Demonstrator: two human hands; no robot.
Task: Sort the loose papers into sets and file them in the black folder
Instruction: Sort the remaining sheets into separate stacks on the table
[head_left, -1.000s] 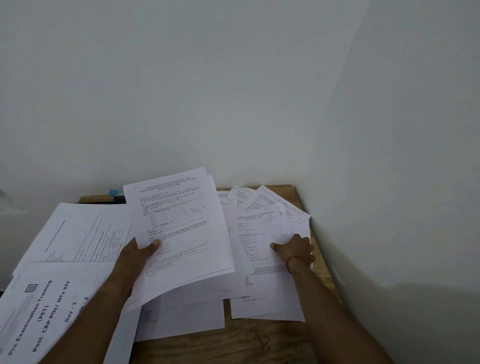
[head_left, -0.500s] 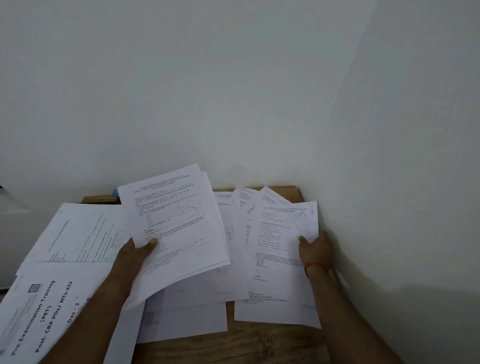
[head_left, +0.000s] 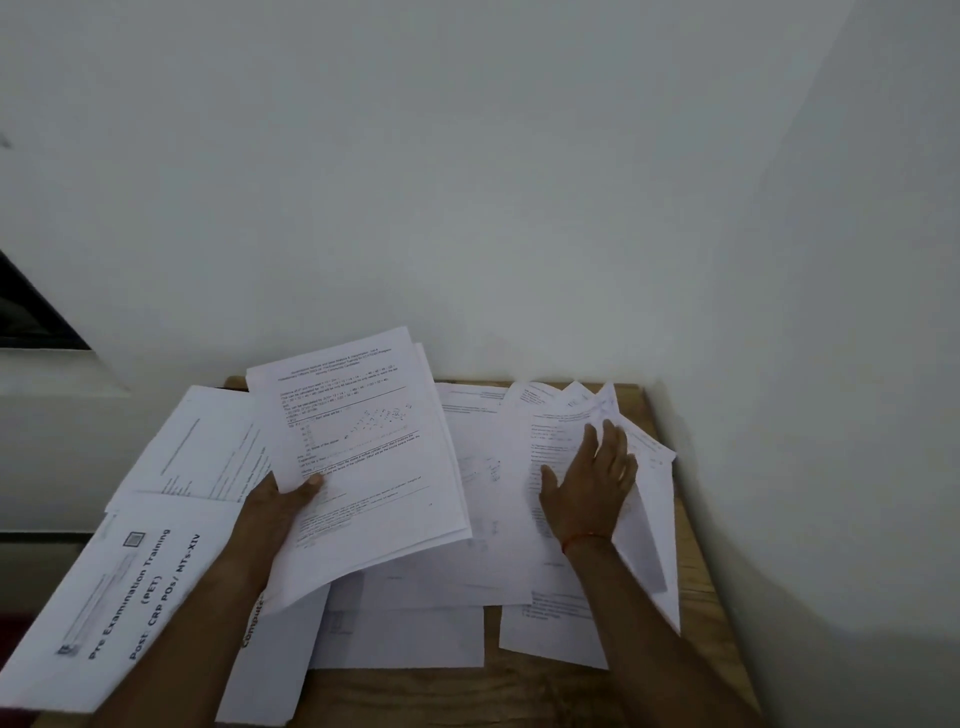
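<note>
Right hand (head_left: 589, 480) now flat on papers (head_left: 524, 499) — white, printed, overlapping

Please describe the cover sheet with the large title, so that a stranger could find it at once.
On the wooden table, look at the near left corner. The cover sheet lies there, left of the left hand. Only it carries big bold words, "Pre Examination Training".

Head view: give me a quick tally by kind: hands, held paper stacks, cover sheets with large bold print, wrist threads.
Hands: 2, the left hand and the right hand
Held paper stacks: 1, the graph-page stack in the left hand
Large-print cover sheets: 1, the "Pre Examination Training" sheet
Wrist threads: 1, the red thread
Total: 5
</note>
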